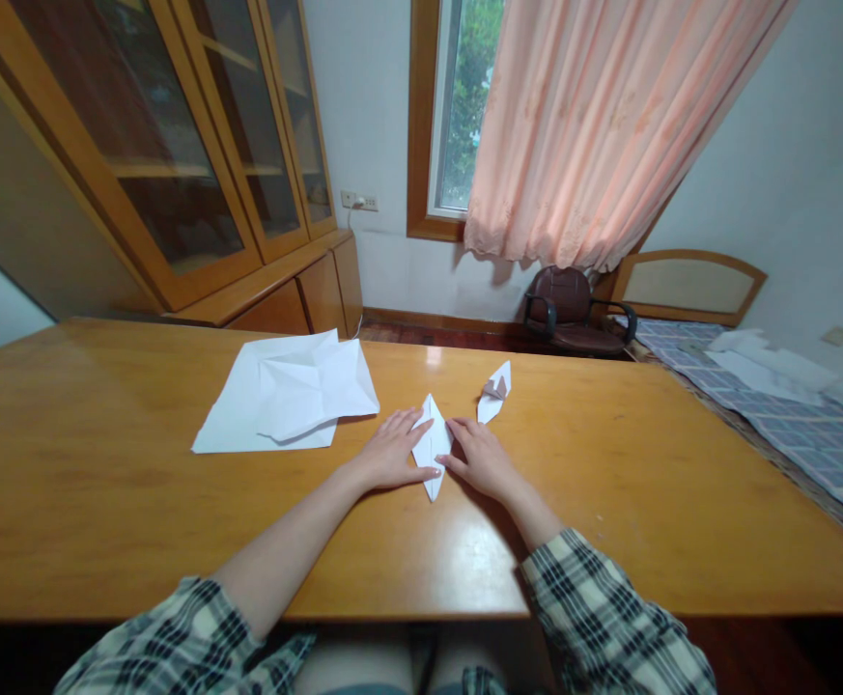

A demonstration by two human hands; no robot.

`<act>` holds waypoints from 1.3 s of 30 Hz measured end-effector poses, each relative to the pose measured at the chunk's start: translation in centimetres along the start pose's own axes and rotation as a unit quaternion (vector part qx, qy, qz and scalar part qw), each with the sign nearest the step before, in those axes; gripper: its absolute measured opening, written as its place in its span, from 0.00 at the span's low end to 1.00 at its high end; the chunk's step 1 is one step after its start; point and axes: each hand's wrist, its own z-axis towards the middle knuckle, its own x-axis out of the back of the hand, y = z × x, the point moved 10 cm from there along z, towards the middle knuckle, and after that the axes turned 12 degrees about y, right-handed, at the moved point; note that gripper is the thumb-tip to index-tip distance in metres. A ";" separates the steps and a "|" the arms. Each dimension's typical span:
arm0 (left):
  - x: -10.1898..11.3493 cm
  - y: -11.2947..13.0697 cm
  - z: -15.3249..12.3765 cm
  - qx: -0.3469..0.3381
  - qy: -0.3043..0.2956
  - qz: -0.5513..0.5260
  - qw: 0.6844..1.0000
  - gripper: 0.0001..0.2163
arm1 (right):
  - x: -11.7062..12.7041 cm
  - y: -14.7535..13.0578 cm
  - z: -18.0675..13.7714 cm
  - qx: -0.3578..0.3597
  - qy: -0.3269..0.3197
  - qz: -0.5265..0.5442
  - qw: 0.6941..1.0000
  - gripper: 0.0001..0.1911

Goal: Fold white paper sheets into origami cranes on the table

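Over on the left of the table (pixel 609 473), a sheet (pixel 224 421) is lying flat with a creased sheet (pixel 312 394) resting on top, probably stacked there to be out of the way. Next along, the left hand (pixel 389 454) is resting palm down at the left edge of a paper diamond (pixel 431 437), thumb and fingers apart, seemingly pinning it so it isn't sliding. The diamond is lying on the table between both hands, one point facing the person, which is putting its lengthwise seam within reach of both thumbs. The right hand (pixel 482 461) is touching the right edge, thumb and forefinger apart; I'm guessing it's steadying that side, though I can't tell how firmly. Just beyond it, a folded piece (pixel 493 398) is sitting untouched, likely set aside where no fingers are bumping it.
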 end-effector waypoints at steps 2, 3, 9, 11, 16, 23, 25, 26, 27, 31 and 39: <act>0.1 0.0 0.0 0.002 0.002 -0.003 1.000 0.43 | -0.1 0.3 0.0 -0.009 0.005 0.003 1.000 0.30; 0.2 0.1 0.0 0.002 0.003 -0.005 1.000 0.43 | -0.1 0.3 0.0 -0.012 0.006 0.004 1.000 0.29; 0.2 0.1 0.0 0.008 -0.003 -0.010 1.000 0.43 | -0.1 0.3 0.1 -0.007 0.010 0.003 1.000 0.25; 0.2 0.1 0.0 0.009 -0.003 -0.011 1.000 0.43 | -0.1 0.4 0.1 -0.008 0.010 0.004 1.000 0.25; 0.1 0.1 0.0 0.004 0.001 -0.018 1.000 0.43 | -0.2 0.6 0.1 -0.016 0.009 0.006 1.000 0.25; 0.1 0.2 0.0 0.004 -0.001 -0.008 1.000 0.43 | 0.0 0.4 0.2 -0.013 0.013 0.005 1.000 0.22; 0.2 0.2 0.0 0.004 -0.003 -0.005 1.000 0.43 | 0.0 0.4 0.2 -0.017 0.016 0.002 1.000 0.21; 0.2 0.2 0.0 0.004 -0.003 -0.004 1.000 0.43 | 0.0 0.4 0.2 -0.019 0.018 0.001 1.000 0.21; 0.2 0.2 0.0 0.005 -0.003 -0.002 1.000 0.43 | 0.0 0.5 0.3 -0.022 0.020 -0.001 1.000 0.20; 0.1 0.1 0.0 0.002 -0.004 0.000 1.000 0.42 | 0.0 0.8 0.4 -0.037 0.028 -0.002 0.999 0.17; -0.1 0.0 0.1 0.002 0.000 -0.014 1.000 0.43 | -0.1 1.6 0.6 -0.070 0.044 0.029 0.996 0.13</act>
